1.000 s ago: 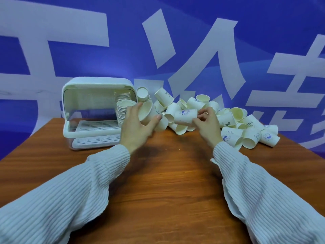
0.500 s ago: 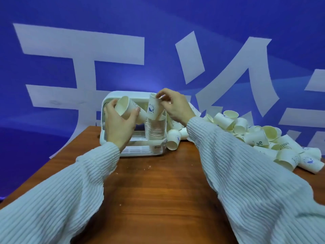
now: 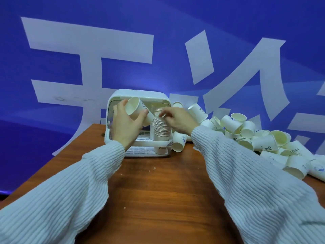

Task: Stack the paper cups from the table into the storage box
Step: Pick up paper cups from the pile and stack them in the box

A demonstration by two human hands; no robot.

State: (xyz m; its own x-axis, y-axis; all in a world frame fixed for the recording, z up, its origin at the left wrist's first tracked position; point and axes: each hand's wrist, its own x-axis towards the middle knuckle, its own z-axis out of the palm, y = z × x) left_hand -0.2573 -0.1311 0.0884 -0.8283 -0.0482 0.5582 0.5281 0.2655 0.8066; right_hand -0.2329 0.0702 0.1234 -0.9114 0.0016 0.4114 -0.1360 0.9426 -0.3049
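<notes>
The left hand (image 3: 127, 128) is raised at about eleven o'clock from the middle of the wooden surface (image 3: 158, 191), in front of the open storage box (image 3: 140, 93). Its fingers and thumb are curled round one paper cup (image 3: 136, 110), which is tilted with its open mouth facing the camera and to the left. The white box stands at the far edge of the surface, at twelve o'clock, its front open so that the slotted tray inside shows.

Inside the box, on its right side, stands a tall stack of cups (image 3: 161, 130), upright on the tray. The right hand (image 3: 177, 120) is at the top of this stack, at about one o'clock from the surface's middle, fingers bent with the tips at the topmost rim; whether they pinch the rim or only touch it cannot be told. Both arms wear white ribbed sleeves (image 3: 246, 182).

Just beside the box's right front corner lies one loose cup (image 3: 179, 143). Farther right, from two to three o'clock, a heap of loose cups (image 3: 255, 138) lies tumbled on the surface, most on their sides. Behind everything hangs a blue backdrop (image 3: 52, 23) with large white characters.
</notes>
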